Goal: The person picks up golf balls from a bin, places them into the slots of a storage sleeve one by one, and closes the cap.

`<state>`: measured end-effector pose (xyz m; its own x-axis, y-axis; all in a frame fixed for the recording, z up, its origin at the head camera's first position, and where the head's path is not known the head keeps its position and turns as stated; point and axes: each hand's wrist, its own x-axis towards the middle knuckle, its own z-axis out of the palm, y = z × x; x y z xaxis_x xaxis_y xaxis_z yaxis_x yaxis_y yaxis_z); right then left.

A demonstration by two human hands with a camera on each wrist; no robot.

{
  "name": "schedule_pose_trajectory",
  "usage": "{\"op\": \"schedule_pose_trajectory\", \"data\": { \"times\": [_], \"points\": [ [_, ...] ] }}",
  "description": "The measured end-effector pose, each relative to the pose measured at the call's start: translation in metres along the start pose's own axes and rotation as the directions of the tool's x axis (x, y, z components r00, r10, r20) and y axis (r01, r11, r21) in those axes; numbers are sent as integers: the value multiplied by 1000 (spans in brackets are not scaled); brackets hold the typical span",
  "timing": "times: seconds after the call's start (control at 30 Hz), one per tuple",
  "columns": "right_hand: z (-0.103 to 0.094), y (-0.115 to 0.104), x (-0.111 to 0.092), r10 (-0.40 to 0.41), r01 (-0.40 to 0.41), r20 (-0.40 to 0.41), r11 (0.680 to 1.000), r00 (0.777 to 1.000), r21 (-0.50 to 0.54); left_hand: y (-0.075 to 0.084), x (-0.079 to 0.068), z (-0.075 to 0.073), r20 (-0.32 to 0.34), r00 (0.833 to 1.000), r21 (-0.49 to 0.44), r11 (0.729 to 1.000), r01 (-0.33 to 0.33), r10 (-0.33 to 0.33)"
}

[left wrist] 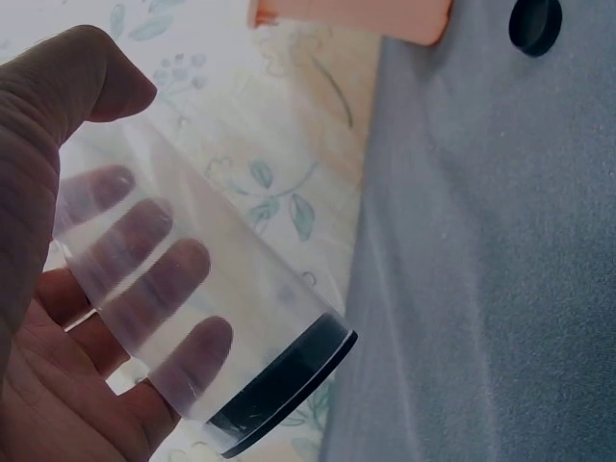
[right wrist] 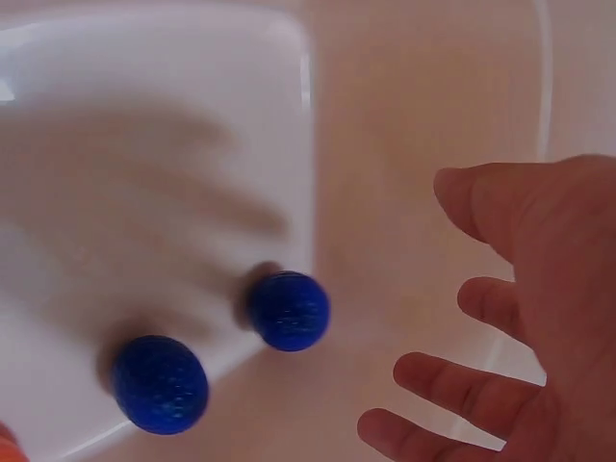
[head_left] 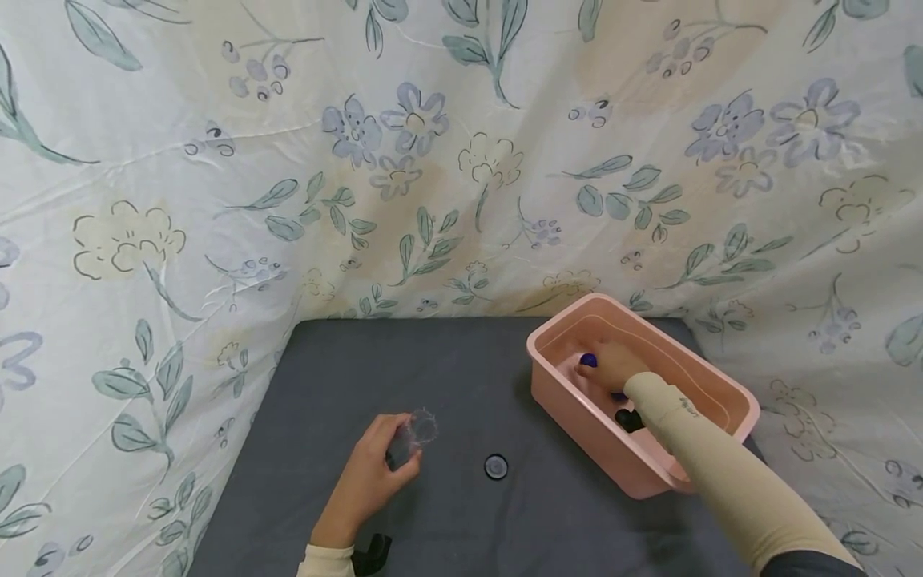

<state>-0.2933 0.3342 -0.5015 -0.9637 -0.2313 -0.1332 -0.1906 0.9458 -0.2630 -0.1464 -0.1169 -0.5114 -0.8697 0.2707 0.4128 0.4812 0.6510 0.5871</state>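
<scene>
1. A tilted, clear plastic cylinder (left wrist: 252, 306) with a black end cap (left wrist: 285, 387) is held by the left hand (head_left: 371, 473), fingers and thumb curled round it.
2. The right hand (right wrist: 568, 318) is held inside a pink plastic bin (head_left: 580, 433), fingers spread, nothing grasped.
3. Two round blue balls (right wrist: 289, 310) are seen in the bin, near the fingertips.
4. A small black disc (head_left: 496, 466) is seen on the dark grey cloth-covered table (head_left: 433, 361).

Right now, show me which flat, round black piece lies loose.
The round black disc lying on the dark grey cloth; the other black piece is on the clear cylindrical container the left hand grips.
</scene>
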Motion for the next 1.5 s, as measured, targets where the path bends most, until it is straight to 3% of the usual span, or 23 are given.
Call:
{"op": "schedule_pose_trajectory", "data": {
  "times": [0.2, 0.53, 0.87, 1.1, 1.5],
  "points": [
    [19, 12, 18, -26, 26, -12, 999, 1000, -27, -2, -3, -3, 0, 1000, 11, 1000, 15, -15],
    [24, 21, 25, 32, -34, -38, 999, 999, -37, 0, -1, -4, -11, 1000, 22, 1000, 13, -12],
    [30, 29, 21, 145, -140, 47, 987, 988, -84, 1, 0, -2, 18, 999, 4, 1000, -28, 28],
    [39, 30, 22, 163, -166, -35, 976, 986, -138, 1, 0, -1, 30, 999, 2, 1000, -17, 17],
    [24, 15, 22, 142, -143, -20, 988, 990, -59, -3, -5, -4, 11, 1000, 5, 1000, 15, -15]
  ]
}}
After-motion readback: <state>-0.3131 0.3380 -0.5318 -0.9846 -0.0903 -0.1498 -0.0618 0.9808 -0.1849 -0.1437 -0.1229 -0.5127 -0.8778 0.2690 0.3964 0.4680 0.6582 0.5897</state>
